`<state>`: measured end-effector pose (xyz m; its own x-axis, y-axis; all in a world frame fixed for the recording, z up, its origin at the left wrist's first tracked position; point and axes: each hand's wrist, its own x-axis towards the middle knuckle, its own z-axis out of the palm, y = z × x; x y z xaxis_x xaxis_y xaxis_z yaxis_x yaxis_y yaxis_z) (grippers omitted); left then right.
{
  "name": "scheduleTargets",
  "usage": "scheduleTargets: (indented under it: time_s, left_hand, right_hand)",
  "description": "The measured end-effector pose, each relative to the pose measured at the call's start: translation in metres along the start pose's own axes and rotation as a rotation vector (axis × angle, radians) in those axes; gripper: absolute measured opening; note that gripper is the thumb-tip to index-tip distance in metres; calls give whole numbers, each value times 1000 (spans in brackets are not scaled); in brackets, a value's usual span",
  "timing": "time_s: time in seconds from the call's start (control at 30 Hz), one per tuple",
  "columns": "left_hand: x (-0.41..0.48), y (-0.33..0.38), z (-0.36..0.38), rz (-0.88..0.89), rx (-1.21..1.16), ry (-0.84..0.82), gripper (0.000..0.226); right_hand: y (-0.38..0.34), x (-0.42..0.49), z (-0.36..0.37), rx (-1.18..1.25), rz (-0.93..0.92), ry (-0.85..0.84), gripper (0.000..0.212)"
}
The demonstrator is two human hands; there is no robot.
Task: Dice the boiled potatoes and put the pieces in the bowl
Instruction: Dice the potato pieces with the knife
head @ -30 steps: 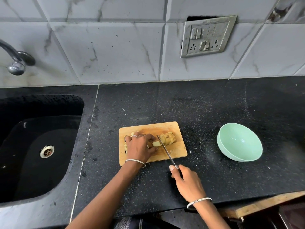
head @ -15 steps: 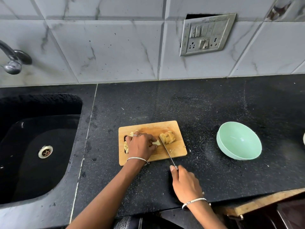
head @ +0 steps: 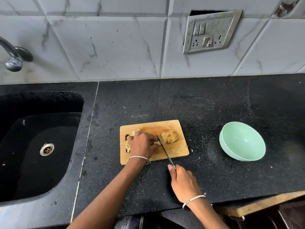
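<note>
Mint-green bowl (head: pixel 242 142) is sitting bare inside, apart from the board (head: pixel 156 126). Left hand (head: pixel 142 145) is holding potato (head: pixel 156 142); right hand (head: pixel 183 182) is gripping the knife (head: pixel 165 152) across the board's near edge.

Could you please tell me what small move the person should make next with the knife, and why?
Probably press the knife down through the potato piece that the left hand pins on the board: the right hand holds the blade right beside those fingers, and the bowl is empty.
</note>
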<state>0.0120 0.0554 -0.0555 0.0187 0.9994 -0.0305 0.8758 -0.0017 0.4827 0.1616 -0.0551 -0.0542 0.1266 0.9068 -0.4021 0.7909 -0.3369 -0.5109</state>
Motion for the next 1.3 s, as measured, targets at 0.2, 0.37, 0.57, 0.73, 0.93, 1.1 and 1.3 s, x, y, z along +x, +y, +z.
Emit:
scheduleTargets:
  time_s: [0.2, 0.37, 0.57, 0.73, 0.93, 1.1, 1.3]
  left_hand:
    - [0, 1, -1, -18, -23, -3, 19]
    - [1, -3, 1, -17, -35, -4, 19]
    - [-1, -5, 2, -3, -59, 11, 28]
    - [-3, -5, 4, -16, -70, 23, 25]
    - [-2, -9, 8, -26, -104, 48, 20]
    - [-1, -9, 7, -35, -142, 48, 18]
    - [-1, -10, 6, -66, -186, 22, 20]
  right_hand:
    - [-8, 2, -5, -85, 29, -9, 45]
    - [6, -15, -11, -85, 60, -21, 43]
    - [2, -14, -15, -57, 8, 22, 45]
    - [-5, -9, -11, -60, -9, 24, 45]
    - [-6, -5, -3, -44, -9, -6, 44]
    - [-9, -5, 1, -77, 30, 2, 43]
    - [-9, -4, 2, -111, 25, 0, 45]
